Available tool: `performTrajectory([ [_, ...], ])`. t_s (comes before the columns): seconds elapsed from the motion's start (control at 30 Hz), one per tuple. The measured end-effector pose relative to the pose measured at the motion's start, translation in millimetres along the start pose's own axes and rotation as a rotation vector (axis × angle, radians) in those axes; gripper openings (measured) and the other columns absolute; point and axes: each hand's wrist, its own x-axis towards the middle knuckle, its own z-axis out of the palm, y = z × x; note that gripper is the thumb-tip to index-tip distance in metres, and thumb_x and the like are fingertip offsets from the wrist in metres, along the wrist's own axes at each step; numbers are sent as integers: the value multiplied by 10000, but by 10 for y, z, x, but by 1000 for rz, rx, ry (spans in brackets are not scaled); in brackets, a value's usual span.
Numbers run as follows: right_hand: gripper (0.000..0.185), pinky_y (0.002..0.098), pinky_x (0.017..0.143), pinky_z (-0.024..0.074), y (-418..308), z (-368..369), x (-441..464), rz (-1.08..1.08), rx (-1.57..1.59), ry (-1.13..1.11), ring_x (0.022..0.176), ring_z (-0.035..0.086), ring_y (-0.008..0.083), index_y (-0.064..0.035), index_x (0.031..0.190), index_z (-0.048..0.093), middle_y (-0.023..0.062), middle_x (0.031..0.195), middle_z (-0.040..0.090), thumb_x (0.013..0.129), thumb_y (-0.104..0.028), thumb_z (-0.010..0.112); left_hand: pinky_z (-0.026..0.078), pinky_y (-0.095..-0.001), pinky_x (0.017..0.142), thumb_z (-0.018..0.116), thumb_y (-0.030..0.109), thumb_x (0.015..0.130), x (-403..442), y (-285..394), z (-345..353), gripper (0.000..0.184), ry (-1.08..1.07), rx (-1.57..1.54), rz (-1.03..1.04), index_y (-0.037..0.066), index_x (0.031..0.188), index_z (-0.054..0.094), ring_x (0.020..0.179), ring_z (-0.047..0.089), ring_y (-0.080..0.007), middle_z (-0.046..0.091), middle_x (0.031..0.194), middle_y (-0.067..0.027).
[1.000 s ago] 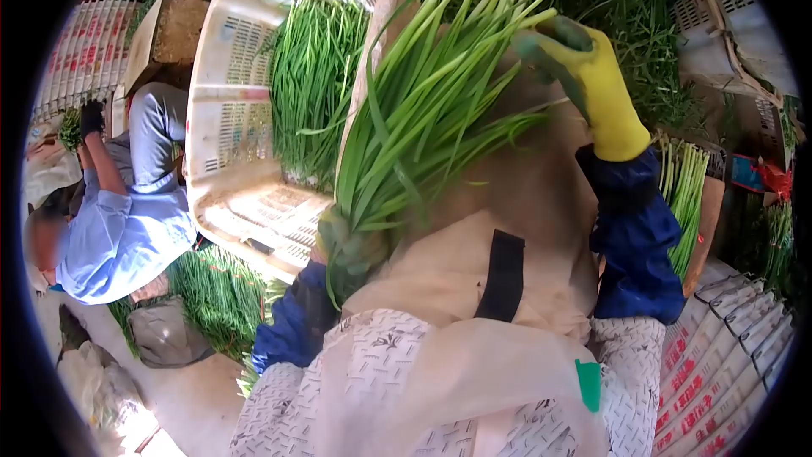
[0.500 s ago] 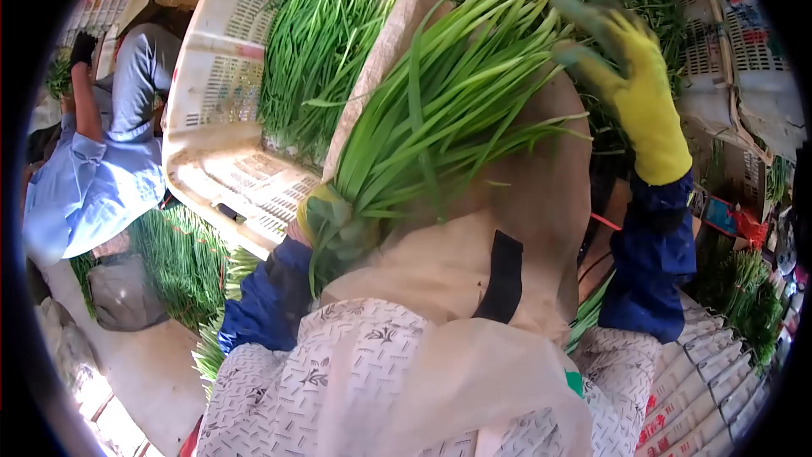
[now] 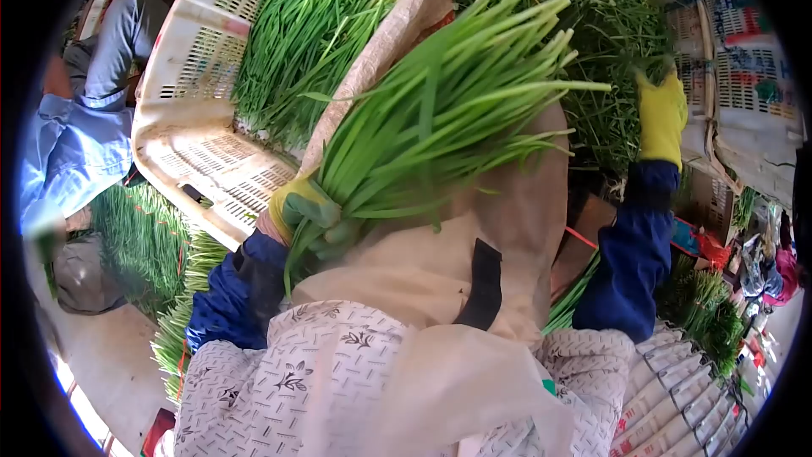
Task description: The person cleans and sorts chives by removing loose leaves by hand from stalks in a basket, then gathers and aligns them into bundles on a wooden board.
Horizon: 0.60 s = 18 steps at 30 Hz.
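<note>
My left hand (image 3: 311,213), in a yellow and green glove, is closed round the leaf ends of a fanned bunch of green stalks (image 3: 440,110). The bunch lies over my apron-covered lap (image 3: 516,195), its pale ends pointing to the upper right. My right hand (image 3: 661,110), in a matching glove, reaches to the right edge of a big heap of loose greens (image 3: 592,42). Its fingers are hidden among the leaves. To the left of the held bunch, a white plastic basket (image 3: 190,110) holds more laid greens (image 3: 317,42).
A padded bar (image 3: 381,51) runs along the basket's near side. Bundled greens (image 3: 139,237) lie at the lower left, near a seated person in a blue shirt (image 3: 80,152). White crates (image 3: 744,76) stand at right, above stacked printed packaging (image 3: 677,398).
My right hand has moved away from the bunch's pale ends, to the right and into the heap. My left hand still grips the bunch. The whole view has shifted.
</note>
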Motion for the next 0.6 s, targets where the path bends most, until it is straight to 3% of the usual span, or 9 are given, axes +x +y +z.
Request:
performTrajectory([
  [0.03, 426, 379, 883, 470, -214, -104, -139, -51, 54, 67, 936, 641, 282, -72, 1150, 642, 110, 1072, 667, 849, -374, 645, 324, -298, 316, 673, 127, 759, 2, 25, -5, 396, 6, 26, -8, 1, 1109, 537, 370, 401, -178, 501, 578, -127],
  [0.13, 271, 303, 815, 495, -427, 6, -209, -473, 664, -424, 910, 641, 222, -63, 1146, 643, 112, 1057, 665, 894, -154, 603, 348, -293, 291, 647, 194, 840, 47, 41, 190, 187, 144, 103, -13, 17, 868, 593, 333, 401, -168, 494, 535, -114],
  [0.2, 324, 263, 746, 506, -577, 71, -258, -385, 946, -620, 876, 646, 168, -11, 1131, 643, 88, 1022, 673, 862, -190, 664, 350, -289, 286, 651, 200, 840, 50, 5, 191, 189, 102, 135, 46, 21, 840, 591, 336, 405, -170, 500, 543, -114],
  [0.23, 353, 262, 737, 511, -679, 41, -306, -57, 1142, -759, 868, 648, 156, 5, 1136, 638, 80, 1012, 674, 853, -201, 681, 350, -287, 284, 651, 204, 841, 34, 4, 143, 192, 91, 160, 54, 22, 837, 589, 335, 406, -171, 501, 543, -114],
  [0.37, 383, 265, 754, 536, -639, 227, -403, -182, 1428, -584, 903, 652, 157, 17, 1189, 604, 80, 1020, 668, 860, -167, 674, 343, -282, 283, 649, 212, 847, 34, 18, 140, 211, 61, 189, 75, 14, 885, 586, 336, 402, -174, 501, 543, -116],
  [0.47, 345, 268, 769, 539, -664, 257, -414, -274, 1450, -471, 924, 652, 166, 20, 1183, 605, 84, 1057, 656, 879, -138, 649, 309, -295, 323, 717, 82, 688, -49, 35, 95, 537, 248, 124, -21, -14, 1172, 506, 403, 431, -200, 513, 590, -140],
  [0.6, 292, 276, 777, 538, -556, 262, -474, -275, 1376, -433, 950, 645, 173, -3, 1163, 616, 89, 1117, 638, 890, -108, 618, 312, -308, 318, 736, 133, 653, 24, 51, 249, 640, 277, 251, -21, -45, 1213, 483, 387, 414, -205, 526, 598, -155],
])
